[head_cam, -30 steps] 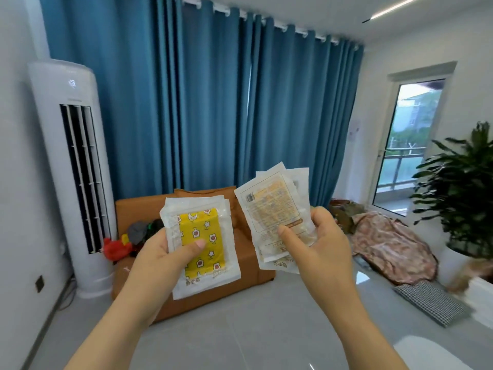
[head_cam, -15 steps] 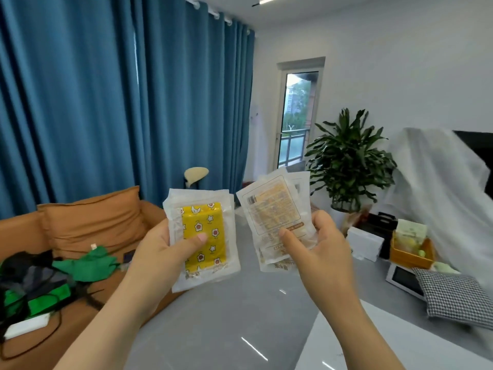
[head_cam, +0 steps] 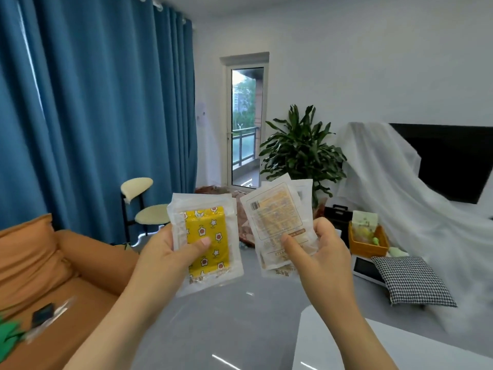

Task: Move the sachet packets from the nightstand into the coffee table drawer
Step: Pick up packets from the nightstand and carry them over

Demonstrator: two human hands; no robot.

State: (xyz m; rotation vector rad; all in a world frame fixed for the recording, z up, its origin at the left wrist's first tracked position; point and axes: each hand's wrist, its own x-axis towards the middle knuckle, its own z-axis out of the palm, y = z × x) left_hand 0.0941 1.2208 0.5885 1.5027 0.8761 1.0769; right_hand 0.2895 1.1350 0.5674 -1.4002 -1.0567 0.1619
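At nine o'clock, blue curtain and orange sofa; within the last second the view has swung right, bringing a white tabletop in at five o'clock, probably the coffee table. No drawer visible; left hand pinches the yellow sachet; right hand, apart at its three o'clock, grips a fanned sachet stack. Grips unchanged. Judgement: carry under way, drawer not yet reached
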